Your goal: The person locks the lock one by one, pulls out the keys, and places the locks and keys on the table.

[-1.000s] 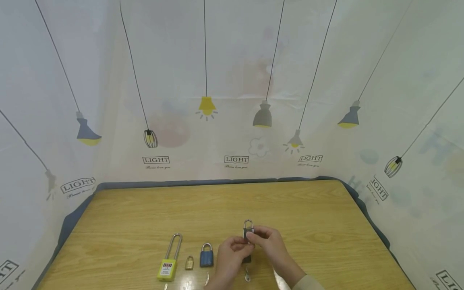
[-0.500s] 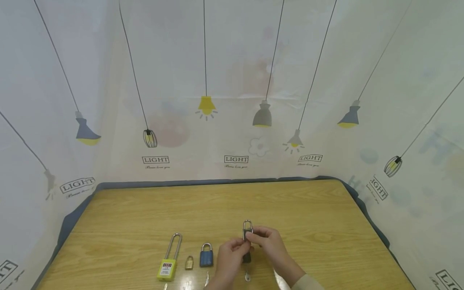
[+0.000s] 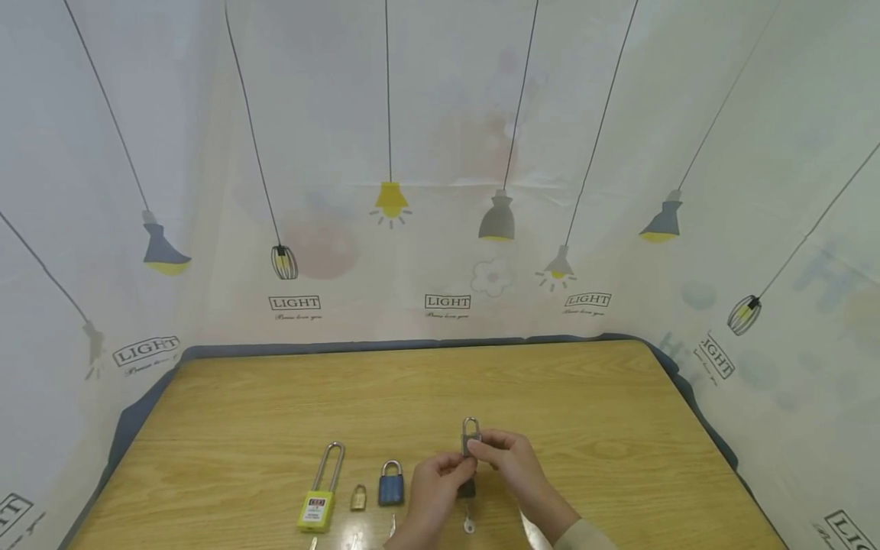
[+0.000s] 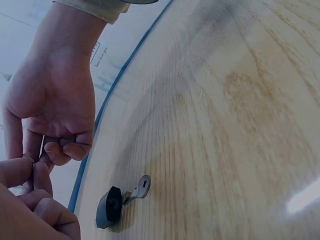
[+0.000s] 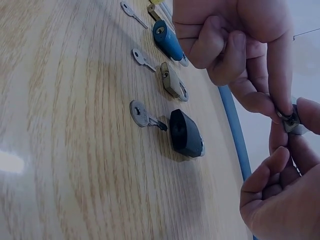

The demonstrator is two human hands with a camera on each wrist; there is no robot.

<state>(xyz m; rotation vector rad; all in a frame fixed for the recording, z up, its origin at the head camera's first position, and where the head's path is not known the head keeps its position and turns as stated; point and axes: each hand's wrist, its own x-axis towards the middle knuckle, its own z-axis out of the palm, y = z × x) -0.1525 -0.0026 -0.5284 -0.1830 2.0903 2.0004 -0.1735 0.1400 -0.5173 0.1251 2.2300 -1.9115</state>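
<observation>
My right hand holds a small grey padlock upright above the table, its metal shackle pointing up. Thumb and fingers grip the padlock's sides. My left hand pinches a small metal piece, apparently a key, against the padlock's underside; fingers hide most of it, so I cannot tell how deep it sits. Below the hands, a black padlock lies on the table with a key in front of its keyhole end. A grey padlock lies beside it, hidden in the head view.
On the wooden table, left of the hands, lie a blue padlock, a small brass padlock and a long-shackled yellow padlock. Several keys lie along the near side. A printed cloth surrounds the table's back and sides.
Both hands stay nearly in place with the same hold. The held padlock's face looks lighter grey than half a second ago, as if slightly tilted.
</observation>
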